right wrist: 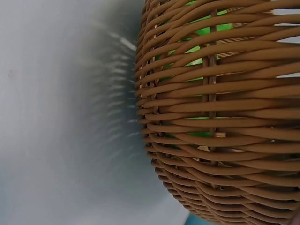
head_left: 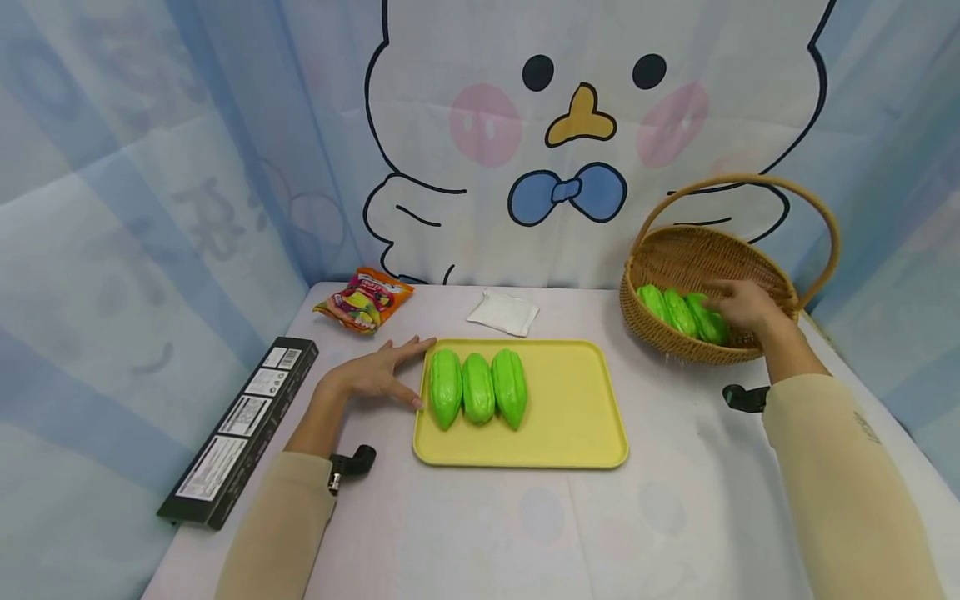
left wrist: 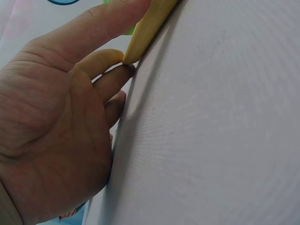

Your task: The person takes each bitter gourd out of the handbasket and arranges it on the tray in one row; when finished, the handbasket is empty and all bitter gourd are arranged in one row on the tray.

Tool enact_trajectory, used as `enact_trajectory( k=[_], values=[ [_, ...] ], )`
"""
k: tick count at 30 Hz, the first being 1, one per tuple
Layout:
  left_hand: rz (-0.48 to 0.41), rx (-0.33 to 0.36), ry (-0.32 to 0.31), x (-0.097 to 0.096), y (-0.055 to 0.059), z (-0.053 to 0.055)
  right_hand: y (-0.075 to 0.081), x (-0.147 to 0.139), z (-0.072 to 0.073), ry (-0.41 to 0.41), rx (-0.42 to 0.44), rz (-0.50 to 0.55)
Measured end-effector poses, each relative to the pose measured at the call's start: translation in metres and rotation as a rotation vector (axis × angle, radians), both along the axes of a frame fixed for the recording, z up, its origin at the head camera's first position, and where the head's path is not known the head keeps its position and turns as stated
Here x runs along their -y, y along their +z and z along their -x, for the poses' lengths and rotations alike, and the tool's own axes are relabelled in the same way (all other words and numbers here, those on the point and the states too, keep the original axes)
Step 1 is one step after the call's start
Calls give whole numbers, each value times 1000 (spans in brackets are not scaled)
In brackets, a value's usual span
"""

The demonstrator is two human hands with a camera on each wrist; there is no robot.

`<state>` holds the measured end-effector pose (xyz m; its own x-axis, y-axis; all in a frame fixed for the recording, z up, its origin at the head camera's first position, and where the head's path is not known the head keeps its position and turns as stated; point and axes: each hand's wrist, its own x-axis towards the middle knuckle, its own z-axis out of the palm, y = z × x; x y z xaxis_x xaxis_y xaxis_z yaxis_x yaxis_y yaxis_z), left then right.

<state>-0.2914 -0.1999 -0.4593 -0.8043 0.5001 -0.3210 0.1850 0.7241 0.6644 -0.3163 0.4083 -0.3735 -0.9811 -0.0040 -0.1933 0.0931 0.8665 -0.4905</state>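
Note:
Three green, ribbed star fruits [head_left: 478, 388] lie side by side on the left part of a yellow tray [head_left: 573, 404]. My left hand [head_left: 375, 371] is at the tray's left edge, fingers spread, with thumb and fingertips right at the rim; the left wrist view shows its palm beside the tray's side. To the right stands a wicker basket [head_left: 660, 342] holding more green star fruits [head_left: 678, 315]. My right hand [head_left: 742, 307] reaches inside it, fingertips over the rightmost fruit; I cannot tell whether they grip it. In the right wrist view the woven wall [right wrist: 225, 108] hides that hand's fingers.
The basket's tall handle [head_left: 750, 179] arches over its opening. Behind the tray lie an orange snack bag [head_left: 365, 300] and a white packet [head_left: 504, 312]. A long black box [head_left: 240, 429] lies along the table's left edge. Curtains [head_left: 465, 225] hang behind the table.

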Motion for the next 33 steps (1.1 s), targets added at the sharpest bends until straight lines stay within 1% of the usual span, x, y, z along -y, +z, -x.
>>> enact_trajectory(
  k=[5, 8, 13, 24, 33],
  values=[
    [-4, 2, 0, 0, 0, 0, -5, -7, 1, 29, 45, -15],
    [-4, 4, 1, 0, 0, 0, -8, -11, 2, 27, 64, -4],
    [-5, 7, 3, 0, 0, 1, -12, -12, 4, 24, 58, 0],
    [3, 5, 7, 0, -1, 1, -10, -9, 3, 42, 73, -5],
    [-7, 14, 15, 0, -1, 0, -9, -5, 4, 33, 26, -41]
  ],
)
